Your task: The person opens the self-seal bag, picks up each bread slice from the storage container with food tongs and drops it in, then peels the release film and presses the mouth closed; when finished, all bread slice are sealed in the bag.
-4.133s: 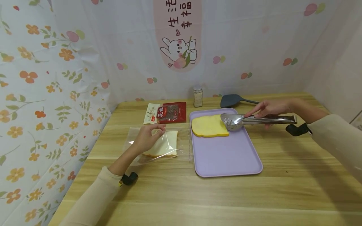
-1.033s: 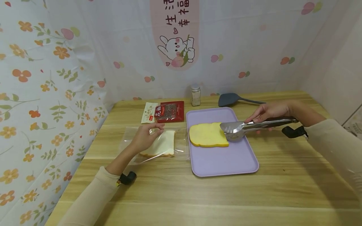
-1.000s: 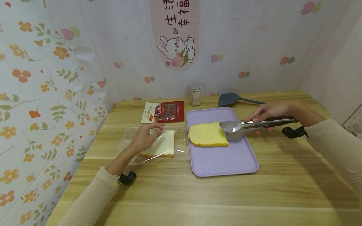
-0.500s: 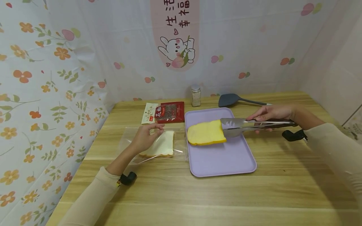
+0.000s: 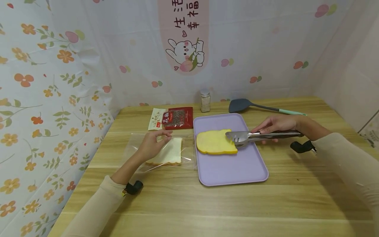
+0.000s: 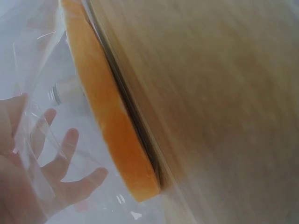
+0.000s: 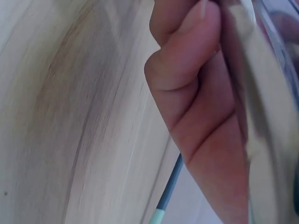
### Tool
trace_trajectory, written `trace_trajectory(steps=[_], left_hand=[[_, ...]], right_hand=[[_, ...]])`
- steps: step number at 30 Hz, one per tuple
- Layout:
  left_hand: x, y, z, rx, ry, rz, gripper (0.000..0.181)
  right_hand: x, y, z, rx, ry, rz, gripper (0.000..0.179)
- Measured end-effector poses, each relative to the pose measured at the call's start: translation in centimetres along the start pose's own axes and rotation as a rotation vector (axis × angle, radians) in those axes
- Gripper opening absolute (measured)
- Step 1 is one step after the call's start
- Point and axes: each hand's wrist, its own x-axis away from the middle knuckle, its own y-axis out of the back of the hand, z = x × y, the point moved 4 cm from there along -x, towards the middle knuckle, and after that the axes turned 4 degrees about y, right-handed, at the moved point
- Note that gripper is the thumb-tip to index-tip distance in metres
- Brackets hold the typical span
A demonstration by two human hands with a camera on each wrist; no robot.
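Observation:
My left hand [image 5: 152, 144] pinches the film of a clear plastic bag [image 5: 189, 148], and its spread fingers show through the film in the left wrist view. Inside the bag lies a white bread slice [image 5: 171, 151], its brown crust [image 6: 112, 116] close to that hand. With my right hand [image 5: 273, 126] I grip metal tongs [image 5: 251, 136] by their arms. Their scalloped tips overlap the right edge of a yellow bread slice [image 5: 214, 141], which lies flat on a lilac tray [image 5: 234, 171]. In the right wrist view, curled fingers [image 7: 187, 70] wrap the tongs.
Two seasoning packets, one red [image 5: 178, 118] and one cream [image 5: 156, 119], lie behind the bag. A glass spice jar [image 5: 205, 101] stands behind the tray. A grey turner [image 5: 240, 105] with a mint handle lies at the back right of the wooden table [image 5: 183, 207].
Half a second ago the tongs held the yellow slice's right side raised; now it lies flat. The tongs and right hand have come left and lower. The left hand has stayed put.

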Motion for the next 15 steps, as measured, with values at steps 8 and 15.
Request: trace_trajectory(steps=[8, 15], left_hand=[[0.0, 0.0, 0.0, 0.008, 0.012, -0.002, 0.014], [0.0, 0.3, 0.2, -0.005, 0.036, 0.002, 0.015]], right_hand=[[-1.3, -0.5, 0.3, 0.069, -0.046, -0.020, 0.039], [-1.4, -0.6, 0.3, 0.101, 0.017, -0.029, 0.035]])
